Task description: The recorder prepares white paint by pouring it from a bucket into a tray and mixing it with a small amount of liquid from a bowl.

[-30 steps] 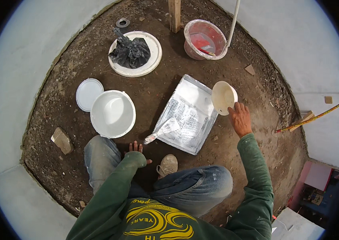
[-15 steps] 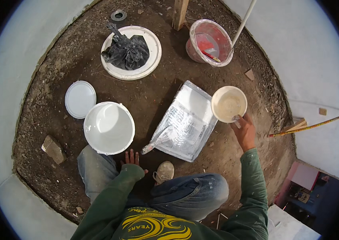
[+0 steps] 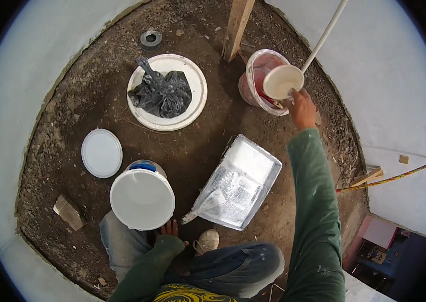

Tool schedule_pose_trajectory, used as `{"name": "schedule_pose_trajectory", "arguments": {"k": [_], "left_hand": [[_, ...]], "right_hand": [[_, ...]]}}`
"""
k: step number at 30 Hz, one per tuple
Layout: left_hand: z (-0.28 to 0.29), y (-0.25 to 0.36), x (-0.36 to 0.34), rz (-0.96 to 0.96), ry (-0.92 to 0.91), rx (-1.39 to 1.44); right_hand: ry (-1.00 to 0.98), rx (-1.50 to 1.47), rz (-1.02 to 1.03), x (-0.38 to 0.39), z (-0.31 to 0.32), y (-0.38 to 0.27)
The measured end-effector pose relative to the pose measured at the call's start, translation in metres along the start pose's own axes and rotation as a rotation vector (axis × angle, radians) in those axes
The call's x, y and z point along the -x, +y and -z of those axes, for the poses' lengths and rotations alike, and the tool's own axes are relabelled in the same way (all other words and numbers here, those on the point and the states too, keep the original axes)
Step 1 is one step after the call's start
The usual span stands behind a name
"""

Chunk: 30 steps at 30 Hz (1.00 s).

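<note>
My right hand (image 3: 303,109) is closed on the edge of a round cream plastic bowl (image 3: 282,82) and holds it over the pinkish bucket (image 3: 247,90) at the far right. The bowl hides much of the bucket's inside, where a red-handled tool partly shows. My left hand (image 3: 169,229) has its fingers stretched out at the near rim of a white paint bucket (image 3: 142,204), by my knee. Whether it presses on the rim I cannot tell. Between my hands lies a metallic paint tray (image 3: 259,160) wet with white paint, a paintbrush (image 3: 205,205) resting across its near-left edge.
A white lid (image 3: 102,153) lies left of the paint bucket. Farther off, a knotted black plastic bag (image 3: 165,95) sits on a larger white lid (image 3: 198,105). A tape roll (image 3: 151,40), a wooden post (image 3: 237,30), a pale pole (image 3: 326,35) and a stone (image 3: 68,212) stand or lie around.
My right hand has carried the cream bowl away from beside the tray, forward to over the pinkish bucket. The view has shifted, so things appear lower. My left hand stays by the white bucket.
</note>
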<state>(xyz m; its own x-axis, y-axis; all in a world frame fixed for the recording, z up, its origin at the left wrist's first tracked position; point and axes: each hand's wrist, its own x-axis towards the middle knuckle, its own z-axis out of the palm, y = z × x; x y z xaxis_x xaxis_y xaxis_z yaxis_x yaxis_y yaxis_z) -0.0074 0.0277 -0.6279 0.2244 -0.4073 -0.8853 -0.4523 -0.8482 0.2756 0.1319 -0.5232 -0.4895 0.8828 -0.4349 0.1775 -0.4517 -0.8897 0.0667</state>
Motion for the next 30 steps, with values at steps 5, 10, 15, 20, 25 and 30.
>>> {"name": "schedule_pose_trajectory", "arguments": {"k": [5,10,15,20,25,30], "left_hand": [[0.005,0.001,-0.003,-0.002,-0.057,-0.006],[0.017,0.008,0.002,-0.012,-0.086,-0.056],[0.012,0.001,-0.001,-0.03,-0.116,-0.064],[0.014,0.0,0.004,-0.026,-0.068,-0.034],[0.005,0.0,0.002,-0.056,0.029,-0.122],[0.004,0.003,0.003,-0.054,0.073,-0.186]], "right_hand": [[-0.061,0.094,0.03,-0.039,-0.04,-0.01],[-0.143,0.158,0.033,-0.048,-0.059,-0.009],[-0.131,0.142,0.107,-0.053,-0.062,-0.007],[-0.146,0.124,0.082,-0.044,-0.066,-0.012],[-0.048,0.014,0.058,-0.029,-0.067,0.002],[0.086,-0.298,-0.1,0.008,-0.057,0.013]]}}
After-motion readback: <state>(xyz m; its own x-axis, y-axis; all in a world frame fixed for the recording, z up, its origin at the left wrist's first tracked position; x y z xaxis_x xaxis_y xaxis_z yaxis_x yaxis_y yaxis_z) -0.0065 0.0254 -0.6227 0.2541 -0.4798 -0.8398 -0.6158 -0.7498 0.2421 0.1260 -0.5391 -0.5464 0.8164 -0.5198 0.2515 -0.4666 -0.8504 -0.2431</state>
